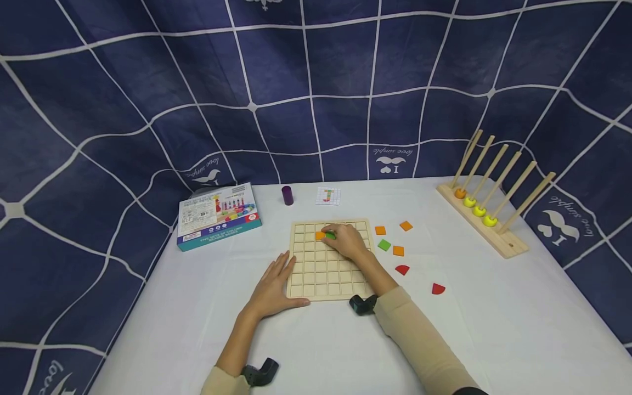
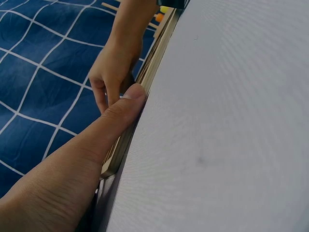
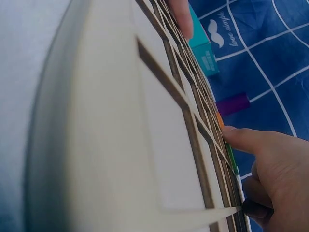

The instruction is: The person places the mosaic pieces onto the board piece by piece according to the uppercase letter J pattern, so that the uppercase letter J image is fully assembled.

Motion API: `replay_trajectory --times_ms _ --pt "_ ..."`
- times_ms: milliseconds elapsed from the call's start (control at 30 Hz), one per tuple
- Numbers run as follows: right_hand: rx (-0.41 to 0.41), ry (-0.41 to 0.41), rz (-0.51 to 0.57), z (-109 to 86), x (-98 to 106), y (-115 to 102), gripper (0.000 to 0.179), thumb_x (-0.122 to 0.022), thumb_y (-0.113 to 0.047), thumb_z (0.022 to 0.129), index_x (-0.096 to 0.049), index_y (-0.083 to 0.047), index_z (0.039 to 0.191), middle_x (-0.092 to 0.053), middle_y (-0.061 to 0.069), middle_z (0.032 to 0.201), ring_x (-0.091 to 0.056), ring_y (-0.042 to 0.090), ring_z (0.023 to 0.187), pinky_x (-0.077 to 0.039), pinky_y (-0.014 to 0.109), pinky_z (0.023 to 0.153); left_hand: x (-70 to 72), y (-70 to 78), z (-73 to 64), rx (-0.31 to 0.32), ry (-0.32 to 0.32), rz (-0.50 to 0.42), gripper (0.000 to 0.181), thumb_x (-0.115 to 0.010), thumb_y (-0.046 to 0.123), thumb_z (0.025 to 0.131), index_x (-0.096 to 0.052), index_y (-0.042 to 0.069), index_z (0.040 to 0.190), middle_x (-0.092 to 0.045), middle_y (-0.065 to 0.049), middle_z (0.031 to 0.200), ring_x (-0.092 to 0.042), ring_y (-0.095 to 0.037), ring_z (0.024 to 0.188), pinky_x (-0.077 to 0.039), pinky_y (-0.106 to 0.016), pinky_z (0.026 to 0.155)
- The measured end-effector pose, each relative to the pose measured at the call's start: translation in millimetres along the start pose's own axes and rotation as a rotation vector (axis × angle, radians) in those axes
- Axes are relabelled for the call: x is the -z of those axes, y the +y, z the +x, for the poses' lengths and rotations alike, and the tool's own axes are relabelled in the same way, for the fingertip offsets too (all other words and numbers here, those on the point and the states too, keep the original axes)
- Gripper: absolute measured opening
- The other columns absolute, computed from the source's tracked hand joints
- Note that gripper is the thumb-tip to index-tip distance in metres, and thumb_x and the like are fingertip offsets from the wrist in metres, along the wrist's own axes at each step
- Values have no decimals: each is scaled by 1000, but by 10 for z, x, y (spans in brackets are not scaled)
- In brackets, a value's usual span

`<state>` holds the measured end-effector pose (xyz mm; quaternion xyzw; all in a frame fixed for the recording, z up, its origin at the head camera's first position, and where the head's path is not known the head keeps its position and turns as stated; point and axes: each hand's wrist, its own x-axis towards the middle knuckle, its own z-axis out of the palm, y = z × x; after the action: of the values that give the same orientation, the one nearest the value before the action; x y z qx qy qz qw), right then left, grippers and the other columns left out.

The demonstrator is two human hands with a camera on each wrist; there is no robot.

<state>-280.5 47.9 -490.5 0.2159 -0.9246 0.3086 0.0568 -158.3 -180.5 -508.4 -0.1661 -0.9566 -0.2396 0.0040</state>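
Observation:
A wooden grid board (image 1: 320, 277) lies in front of me, with rows of square recesses. My right hand (image 1: 344, 240) is over its upper part and pinches a green square tile (image 1: 330, 235). That tile sits right beside an orange square tile (image 1: 320, 236) in the grid; the fingers partly cover it. In the right wrist view the green tile (image 3: 232, 158) shows as a thin strip by the fingertips. My left hand (image 1: 270, 291) rests spread at the board's lower left, fingers along the left edge and thumb at the near edge (image 2: 112, 164).
Right of the board lie several loose orange tiles (image 1: 398, 250), a green tile (image 1: 384, 245) and two red quarter-round pieces (image 1: 402, 269). Behind stand a purple cylinder (image 1: 287, 196) and a pattern card (image 1: 328, 196). A box (image 1: 219, 214) is at left, a peg rack (image 1: 481, 220) with beads at right.

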Motion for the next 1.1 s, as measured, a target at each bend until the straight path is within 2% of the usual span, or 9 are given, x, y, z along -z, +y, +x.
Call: replay_trajectory --times_ms 67,167,267,333,467,733,833,967,1100 --pt "3 1 -1 -4 7 4 30 -70 -31 83 -69 -17 109 -68 1 107 -60 11 69 -51 33 71 -2 -3 2 0 -1 5 118 -59 81 58 -25 11 146 -12 -4 154 -5 -16 140 -7 -34 112" --pt "-2 -4 15 -21 37 14 32 -69 -31 83 -68 -16 111 -69 3 81 -44 8 51 -47 30 57 -10 -7 1 -6 3 8 118 -58 82 57 -26 10 146 -13 -5 153 -6 -17 140 -8 -35 112" --pt "-24 6 55 -43 94 38 31 -69 -30 84 -69 -15 111 -51 -1 51 -28 9 41 -36 27 45 -12 -6 -1 -11 11 11 119 -57 83 57 -26 10 146 -14 -6 153 -7 -18 140 -9 -36 112" --pt "-37 24 82 -60 152 58 30 -68 -29 84 -69 -14 111 -38 -4 44 -24 8 39 -31 26 40 -10 -3 -2 -12 14 9 118 -57 82 57 -27 10 146 -14 -6 153 -8 -19 140 -9 -36 112" --pt "-30 84 102 -104 309 115 28 -69 -27 84 -69 -14 109 -29 -6 44 -21 8 40 -25 24 38 0 5 -5 -10 14 5 118 -59 81 57 -27 11 146 -14 -5 153 -8 -19 140 -9 -36 112" --pt "-53 228 71 -302 731 413 29 -70 -22 83 -68 -9 109 -28 -5 44 -19 7 39 -22 23 36 -6 -7 10 -21 18 -1 118 -58 82 57 -26 10 146 -13 -5 153 -7 -18 140 -7 -35 113" --pt "-110 269 32 -409 863 615 32 -70 -24 83 -67 -7 110 -30 -4 45 -21 9 40 -23 24 37 -6 -10 8 -24 20 -1 118 -58 82 58 -26 10 146 -14 -5 153 -7 -18 140 -8 -35 113" --pt "-230 312 -6 -547 987 829 35 -71 -27 82 -67 -7 110 -41 3 52 -33 17 48 -28 29 44 -3 -6 -2 -23 18 -4 118 -59 81 58 -26 9 146 -14 -6 153 -7 -19 140 -8 -37 113" --pt "-327 317 -36 -644 1054 969 40 -70 -33 82 -66 -7 112 -47 6 57 -40 22 57 -32 31 50 -10 -6 -5 -20 22 2 118 -58 81 58 -26 10 146 -13 -5 153 -7 -19 140 -9 -37 113"
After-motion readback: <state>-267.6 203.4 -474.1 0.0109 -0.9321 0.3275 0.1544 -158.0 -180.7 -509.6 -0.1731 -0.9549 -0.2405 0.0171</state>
